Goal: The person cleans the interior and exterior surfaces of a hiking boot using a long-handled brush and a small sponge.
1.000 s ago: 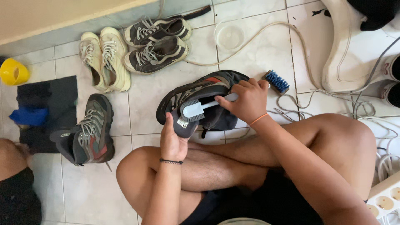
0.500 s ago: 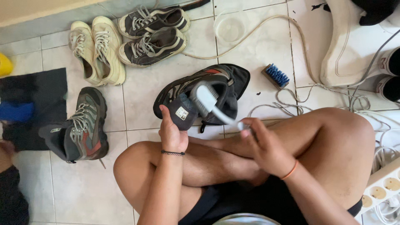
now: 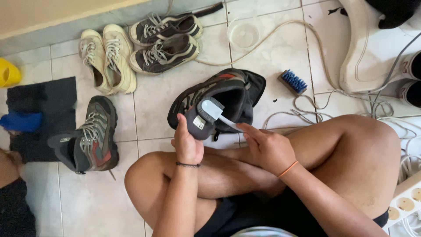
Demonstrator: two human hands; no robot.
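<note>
I sit cross-legged on a tiled floor. My left hand grips the tongue and heel end of a dark hiking shoe lying on its side in front of my knees. My right hand holds the handle of a small white brush, whose head rests inside the shoe's opening. The matching hiking shoe stands to the left with its tongue pulled open.
A cream pair of sneakers and a dark pair sit by the wall. A blue scrub brush, a clear bowl, cords, a black mat and a power strip surround me.
My right hand came off the shoe, drew the white brush back toward my lap, then swung its head into the shoe's opening. My left hand kept its grip.
</note>
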